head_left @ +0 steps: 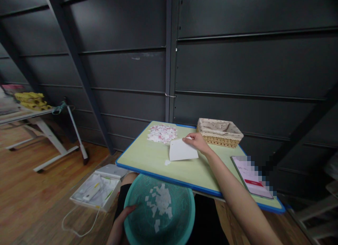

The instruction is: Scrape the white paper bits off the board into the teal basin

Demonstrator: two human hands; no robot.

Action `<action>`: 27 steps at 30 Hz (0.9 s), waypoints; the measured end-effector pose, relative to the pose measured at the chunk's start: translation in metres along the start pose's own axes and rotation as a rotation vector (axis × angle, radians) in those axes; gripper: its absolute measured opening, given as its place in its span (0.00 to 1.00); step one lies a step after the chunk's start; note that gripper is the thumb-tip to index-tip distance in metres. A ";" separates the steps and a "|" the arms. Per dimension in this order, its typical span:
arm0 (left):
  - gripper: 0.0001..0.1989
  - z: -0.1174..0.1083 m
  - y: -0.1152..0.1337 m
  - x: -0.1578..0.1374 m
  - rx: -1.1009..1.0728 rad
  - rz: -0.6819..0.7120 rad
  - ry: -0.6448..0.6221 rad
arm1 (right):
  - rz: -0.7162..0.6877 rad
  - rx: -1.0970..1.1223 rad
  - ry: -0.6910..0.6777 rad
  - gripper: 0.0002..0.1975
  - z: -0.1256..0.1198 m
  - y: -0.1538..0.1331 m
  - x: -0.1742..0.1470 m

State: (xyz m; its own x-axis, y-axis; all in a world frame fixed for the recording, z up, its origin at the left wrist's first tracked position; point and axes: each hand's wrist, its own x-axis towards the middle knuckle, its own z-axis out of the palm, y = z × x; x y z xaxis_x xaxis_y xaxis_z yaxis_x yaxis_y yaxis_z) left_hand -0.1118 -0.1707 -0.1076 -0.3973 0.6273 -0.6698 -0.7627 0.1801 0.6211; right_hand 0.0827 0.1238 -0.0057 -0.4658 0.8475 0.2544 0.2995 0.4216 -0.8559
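My right hand [194, 141] pinches the upper right edge of a white sheet of card [182, 150] over the green-topped table [137, 151]. A pile of small white and pink paper scraps [162, 133] lies behind the card to the left, and one small white scrap [167, 162] is near the front edge. On my lap sits a teal plastic basket [186, 224] with white paper pieces [162, 201] inside. My left hand [126, 216] grips its left rim, the thumb over the inner side and the other fingers hidden.
A fabric-lined wicker basket [218, 139] stands at the table's back right. A tablet-like screen [250, 178] lies at the right. On the floor to the left is an open white box [93, 192] with a cable. Dark panelled wall [126, 75] rises behind the table.
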 end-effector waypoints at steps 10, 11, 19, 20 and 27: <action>0.41 0.001 -0.001 0.001 -0.023 -0.004 -0.002 | 0.023 0.077 -0.079 0.19 0.005 -0.003 -0.004; 0.43 0.001 -0.001 0.001 -0.027 0.000 -0.018 | 0.020 0.076 -0.074 0.19 0.005 -0.003 -0.004; 0.41 0.003 0.001 -0.002 -0.013 0.026 -0.016 | -0.026 0.063 -0.091 0.20 0.014 0.000 -0.004; 0.41 0.003 0.001 -0.002 -0.010 0.022 -0.029 | -0.028 0.065 -0.101 0.20 0.014 0.001 -0.004; 0.46 -0.003 -0.001 0.004 -0.050 0.000 -0.086 | -0.049 0.030 -0.057 0.18 0.009 0.001 -0.002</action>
State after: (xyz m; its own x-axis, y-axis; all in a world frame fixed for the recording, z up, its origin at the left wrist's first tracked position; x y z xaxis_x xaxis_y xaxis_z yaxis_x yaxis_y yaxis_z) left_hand -0.1138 -0.1707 -0.1117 -0.3542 0.6903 -0.6309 -0.7880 0.1430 0.5989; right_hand 0.0766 0.1193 -0.0108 -0.5264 0.8060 0.2707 0.2502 0.4511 -0.8567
